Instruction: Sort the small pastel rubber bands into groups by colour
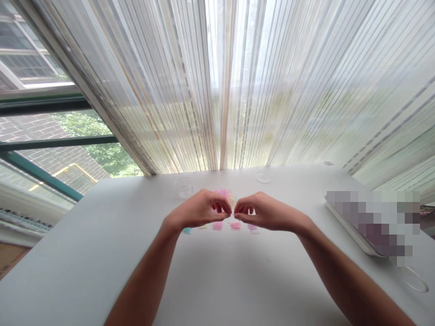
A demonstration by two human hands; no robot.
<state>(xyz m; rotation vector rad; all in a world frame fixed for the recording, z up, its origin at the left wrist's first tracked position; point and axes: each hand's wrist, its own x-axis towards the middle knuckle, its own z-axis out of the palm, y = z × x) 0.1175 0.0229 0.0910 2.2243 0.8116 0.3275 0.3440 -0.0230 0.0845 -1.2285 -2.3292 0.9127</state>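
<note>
Above the middle of the white table, my left hand (204, 209) and my right hand (268, 210) nearly meet at the fingertips. Thumb and index finger are pinched on each; anything between them is too small to make out. Below and behind lie small coloured pieces that look like paper clips, sorted by colour in a row: a teal group (187, 230), a yellow group (203, 227), a pink group (217, 225), a coral-pink group (235, 226) and a purple group (253, 228). A mixed pile (222, 193) sits just beyond, partly hidden by my hands.
A clear round container (184, 188) stands behind my left hand. Farther back lies a clear round lid (263, 177). At right is a white-edged object (353, 233), largely pixelated, with a pale loop (416, 280) beside it. A striped sheer curtain (217, 90) hangs along the far edge.
</note>
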